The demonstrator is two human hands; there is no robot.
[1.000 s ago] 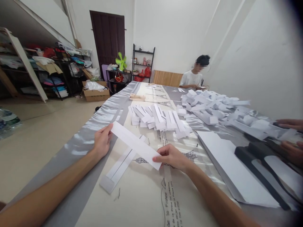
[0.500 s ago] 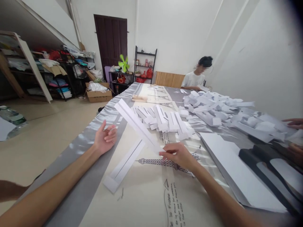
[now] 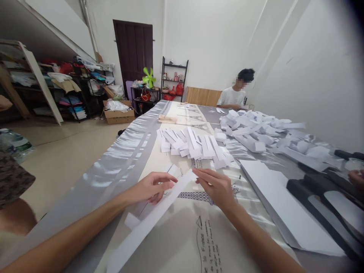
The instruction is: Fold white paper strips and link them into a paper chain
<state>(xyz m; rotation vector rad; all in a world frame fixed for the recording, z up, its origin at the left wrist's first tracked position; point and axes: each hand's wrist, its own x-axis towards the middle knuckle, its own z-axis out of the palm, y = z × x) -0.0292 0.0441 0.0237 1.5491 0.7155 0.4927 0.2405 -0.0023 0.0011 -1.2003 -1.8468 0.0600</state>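
Note:
A long white paper strip (image 3: 159, 216) slants across the table in front of me, its near end low at the left. My right hand (image 3: 214, 185) pinches the strip's upper end between thumb and fingertips. At the strip's left edge, my left hand (image 3: 155, 185) has its fingers curled, with thumb and forefinger closed on the paper. Beneath and behind that hand lies a second folded white strip (image 3: 132, 221), partly hidden. Just beyond both hands, a pile of folded paper strips (image 3: 196, 144) rests on the printed tablecloth (image 3: 170, 246).
A large heap of white paper pieces (image 3: 261, 129) covers the right side. Nearer stand a stack of white sheets (image 3: 273, 189) and dark, strap-like shapes (image 3: 321, 201). A person (image 3: 231, 94) sits at the far end; another person's hand (image 3: 356, 177) shows at the right edge.
The strip has swung round so its free end now points toward me at lower left. My left hand has moved right from open beside it to its edge.

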